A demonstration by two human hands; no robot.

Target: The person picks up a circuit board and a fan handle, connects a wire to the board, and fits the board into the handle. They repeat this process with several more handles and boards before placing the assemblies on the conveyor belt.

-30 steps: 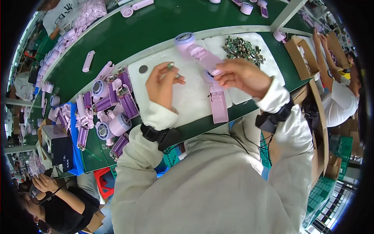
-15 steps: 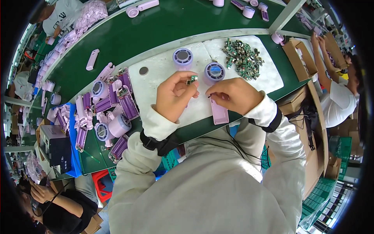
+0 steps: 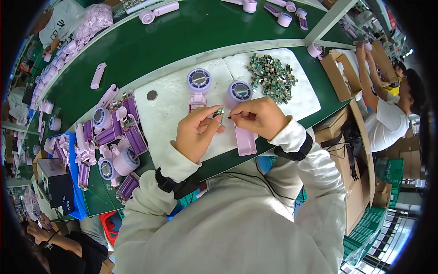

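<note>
My left hand (image 3: 197, 134) pinches a small green circuit board (image 3: 220, 112) between thumb and fingertips. Close beside it, my right hand (image 3: 261, 118) has its fingertips pressed together on a tiny dark piece (image 3: 230, 117), too small to name. Just beyond the right hand is a lilac handheld fan (image 3: 239, 92); a pale pink handle shell (image 3: 245, 142) extends below that hand, and where the two meet is hidden. A second lilac fan (image 3: 199, 81) lies past my left hand, its lower part covered by the fingers.
A white foam board (image 3: 169, 116) covers the green bench, bearing a heap of circuit boards (image 3: 273, 77) and a grey disc (image 3: 152, 95). Purple fan parts (image 3: 116, 132) pile up at left beside a blue bin (image 3: 78, 182). Cardboard boxes (image 3: 341, 75) stand right. Other people work on both sides.
My hands have come closer together, bringing the dark piece near the circuit board. My left hand has dropped nearer to me, uncovering more of the left fan. The whole view has shifted slightly.
</note>
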